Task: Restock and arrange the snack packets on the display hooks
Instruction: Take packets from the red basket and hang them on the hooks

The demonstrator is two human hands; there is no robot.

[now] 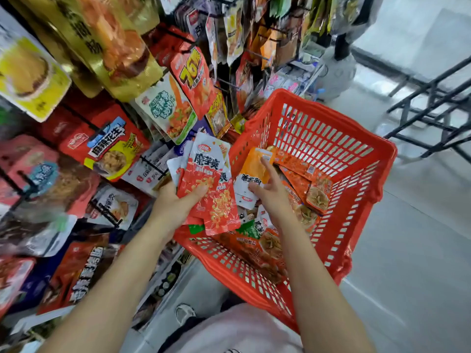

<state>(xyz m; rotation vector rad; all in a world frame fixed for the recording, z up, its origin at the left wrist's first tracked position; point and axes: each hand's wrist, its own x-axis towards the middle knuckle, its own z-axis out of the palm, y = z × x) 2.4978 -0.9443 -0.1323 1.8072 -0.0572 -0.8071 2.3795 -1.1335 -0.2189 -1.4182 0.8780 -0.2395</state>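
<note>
Several red-and-white foil snack packets [207, 189] are fanned in the left hand [175, 200], thumb clamped across them, just beside the wall of wire display hooks [150, 164]. The right hand [270, 192] reaches into the red slatted plastic basket [318, 138], fingers pinching a white-and-orange packet [251, 179]. Many packets remain inside, so restocking looks far from finished.

We see both forearms bare to the bottom edge of the picture, with no sleeve, watch or ring on the left hand [175, 202] or the right hand [270, 197]. Below them is a pale, whitish garment [242, 329] (perhaps a shirt front), and a dark shoe with a white toe cap [185, 313].
</note>
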